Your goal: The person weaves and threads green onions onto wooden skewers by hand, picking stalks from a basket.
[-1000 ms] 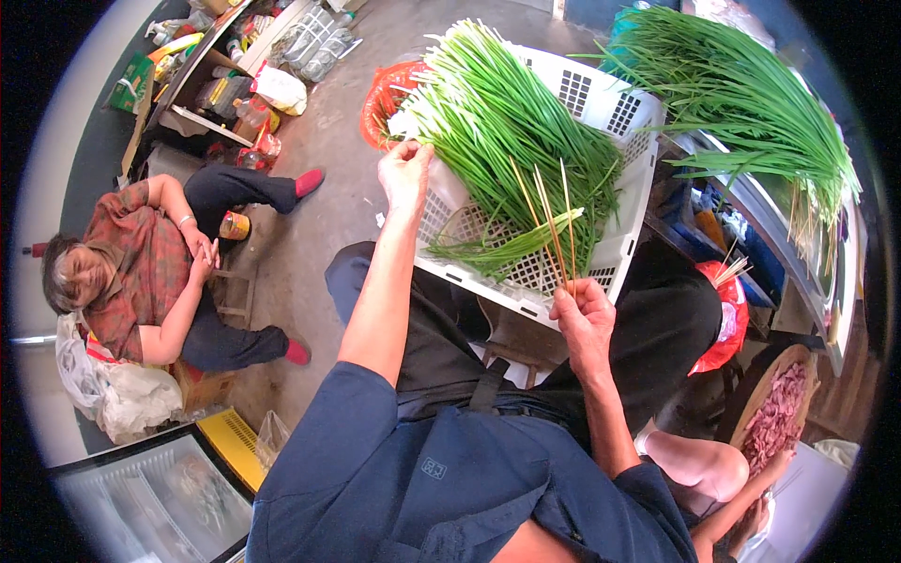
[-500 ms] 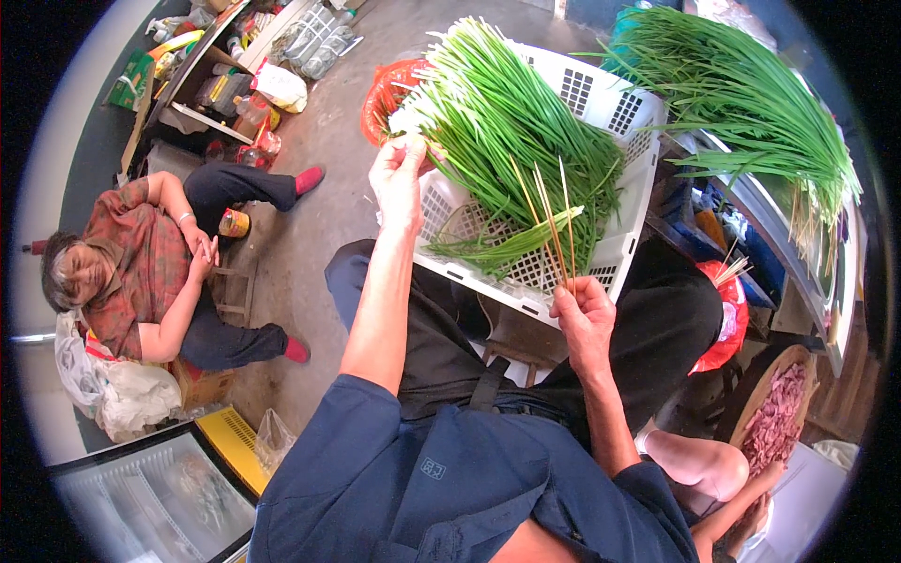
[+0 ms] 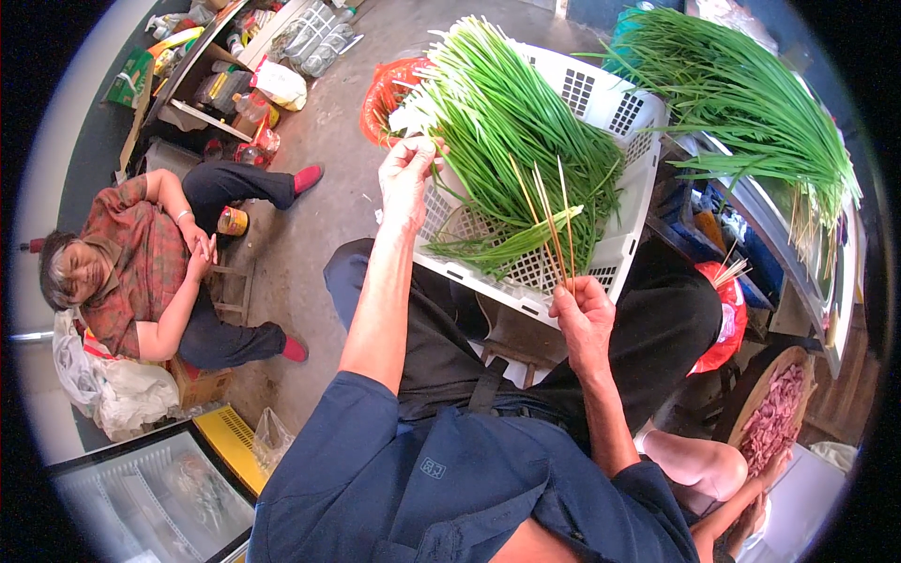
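several skewers filled our right hand; our left hand had an unclear grip; likely threading chives, we next needed more.

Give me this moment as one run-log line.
right grip: closed on thin sticks | left grip: beside green leaves, contents unclear | leaves: heaped in white crate
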Motion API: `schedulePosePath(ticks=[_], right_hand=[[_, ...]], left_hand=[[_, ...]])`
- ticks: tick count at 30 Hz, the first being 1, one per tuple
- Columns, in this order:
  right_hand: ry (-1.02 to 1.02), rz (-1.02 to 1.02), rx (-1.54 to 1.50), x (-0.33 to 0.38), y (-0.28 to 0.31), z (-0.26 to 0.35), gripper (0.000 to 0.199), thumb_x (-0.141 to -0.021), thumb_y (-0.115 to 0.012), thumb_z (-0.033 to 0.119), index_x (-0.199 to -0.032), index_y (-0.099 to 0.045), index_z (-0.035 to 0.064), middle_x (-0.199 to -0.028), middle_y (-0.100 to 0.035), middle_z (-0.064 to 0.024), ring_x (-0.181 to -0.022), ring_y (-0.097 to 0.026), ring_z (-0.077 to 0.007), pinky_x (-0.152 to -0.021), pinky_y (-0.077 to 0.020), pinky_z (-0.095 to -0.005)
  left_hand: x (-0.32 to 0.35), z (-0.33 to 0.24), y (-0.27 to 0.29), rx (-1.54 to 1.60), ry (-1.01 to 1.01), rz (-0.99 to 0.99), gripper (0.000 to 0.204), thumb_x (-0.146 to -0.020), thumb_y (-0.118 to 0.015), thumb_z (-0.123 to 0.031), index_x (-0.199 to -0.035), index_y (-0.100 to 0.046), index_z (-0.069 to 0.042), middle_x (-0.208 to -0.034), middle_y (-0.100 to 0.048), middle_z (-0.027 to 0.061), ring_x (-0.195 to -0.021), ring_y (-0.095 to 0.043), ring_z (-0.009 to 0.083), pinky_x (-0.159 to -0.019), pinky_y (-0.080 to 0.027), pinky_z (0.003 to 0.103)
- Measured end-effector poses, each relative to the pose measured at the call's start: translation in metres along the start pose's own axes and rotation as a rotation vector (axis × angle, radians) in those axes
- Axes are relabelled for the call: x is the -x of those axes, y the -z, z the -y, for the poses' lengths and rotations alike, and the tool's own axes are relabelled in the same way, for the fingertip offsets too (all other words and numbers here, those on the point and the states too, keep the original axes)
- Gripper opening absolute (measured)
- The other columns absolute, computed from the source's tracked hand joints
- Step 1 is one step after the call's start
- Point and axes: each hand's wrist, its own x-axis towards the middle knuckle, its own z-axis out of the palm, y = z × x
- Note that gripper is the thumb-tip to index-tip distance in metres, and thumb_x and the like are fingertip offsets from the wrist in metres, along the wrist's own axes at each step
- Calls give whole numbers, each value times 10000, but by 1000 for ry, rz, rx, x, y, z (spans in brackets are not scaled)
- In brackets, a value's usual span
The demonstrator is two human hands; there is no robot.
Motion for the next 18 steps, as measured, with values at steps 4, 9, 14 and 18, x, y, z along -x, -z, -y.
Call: schedulePosePath(ticks=[4,9,14,18], right_hand=[[-7,6,-11,-1,1,1,90,-903,-604,113,-887,-556,39,-675,-580,8,-528,-415,-11,-475,-310,-167],[-8,19,-14,-2,-1,2,98,-900,-610,123,-886,-554,43,-672,-578,10,-525,-409,-14,-471,-305,-169],[-51,16,8,-1,1,3,98,-898,-610,107,-878,-552,30,-684,-578,5,-564,-472,-39,-513,-364,-182],[-55,17,-18,-2,2,2,95,-894,-609,88,-878,-553,13,-698,-583,0,-603,-537,-64,-550,-423,-199]], left_hand=[[6,-9,-15,125,-9,49,74,-929,-544,-72,-976,-562,-17,-867,-635,110,-771,-610,201,-715,-499,318],[3,-8,-14,228,-20,72,85,-929,-542,-73,-1002,-543,-29,-858,-622,105,-773,-606,205,-723,-508,331],[7,-13,-19,269,-33,113,134,-916,-552,-63,-1042,-542,-20,-905,-610,104,-799,-604,201,-732,-522,341],[15,-44,-32,299,38,209,173,-906,-561,-60,-1071,-542,-12,-907,-611,101,-804,-608,200,-731,-526,335]])
